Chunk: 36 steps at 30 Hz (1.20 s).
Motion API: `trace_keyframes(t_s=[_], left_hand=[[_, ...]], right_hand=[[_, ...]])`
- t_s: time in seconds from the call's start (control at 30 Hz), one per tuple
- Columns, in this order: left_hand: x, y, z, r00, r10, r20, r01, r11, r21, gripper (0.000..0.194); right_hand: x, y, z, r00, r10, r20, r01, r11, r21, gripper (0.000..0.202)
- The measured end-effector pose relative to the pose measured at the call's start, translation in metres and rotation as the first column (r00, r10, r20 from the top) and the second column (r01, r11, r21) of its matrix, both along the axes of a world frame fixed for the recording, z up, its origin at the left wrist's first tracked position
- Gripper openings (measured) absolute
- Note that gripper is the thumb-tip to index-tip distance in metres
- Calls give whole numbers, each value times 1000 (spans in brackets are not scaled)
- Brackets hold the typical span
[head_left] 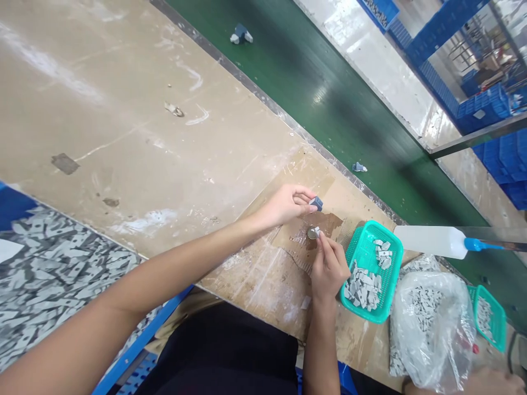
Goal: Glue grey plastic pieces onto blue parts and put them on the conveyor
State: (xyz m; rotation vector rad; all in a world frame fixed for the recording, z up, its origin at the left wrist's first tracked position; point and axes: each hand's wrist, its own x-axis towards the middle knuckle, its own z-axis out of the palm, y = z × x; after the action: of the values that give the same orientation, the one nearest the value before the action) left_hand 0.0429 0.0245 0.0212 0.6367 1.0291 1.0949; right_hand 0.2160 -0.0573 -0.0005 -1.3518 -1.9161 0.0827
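My left hand (288,204) pinches a small dark blue-grey plastic piece (317,203) over a stained sheet of cardboard (325,189). Just below it, my right hand (329,266) closes on a small whitish piece (317,231), its fingertips at a small round dish (312,233) on the cardboard. Whether the piece touches the dish I cannot tell. Beside my right hand stands a green plastic basket (392,274) holding many light grey pieces (364,288).
A white bottle with a blue tip (432,241) lies behind the basket. Right of it are a clear bag of grey pieces (436,329), another green basket (500,329) and another person's hand (489,381). A green conveyor belt (288,66) carries blue-grey pieces (241,34). Grey parts (61,274) fill a blue bin, lower left.
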Motion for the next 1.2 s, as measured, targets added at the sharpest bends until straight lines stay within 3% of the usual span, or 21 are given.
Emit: trace_keyframes(t_s=[0.27,0.4,0.6,0.7,0.93,1.2], left_hand=[[9,-4,-2,967,-237,-92,244,966,80,23],[14,-11,-5,934,-355,-44,358,926,123,21],[19,-16,-6,899,-435,54,421,891,167,21],[22,-19,-5,909,-415,42,406,902,145,21],[32,-30,4,967,-250,-48,253,965,74,21],[28,-31,13,964,-225,-141,239,967,91,14]], right_hand=[[7,-5,15,911,-249,-328,217,967,-132,21],[10,-7,19,914,-225,-336,205,974,-95,21],[9,-8,22,944,-120,-307,107,993,-59,22],[9,-7,21,954,-97,-284,84,995,-59,24],[10,-4,27,951,-79,-299,53,994,-95,27],[1,-2,30,960,-51,-276,29,996,-86,36]])
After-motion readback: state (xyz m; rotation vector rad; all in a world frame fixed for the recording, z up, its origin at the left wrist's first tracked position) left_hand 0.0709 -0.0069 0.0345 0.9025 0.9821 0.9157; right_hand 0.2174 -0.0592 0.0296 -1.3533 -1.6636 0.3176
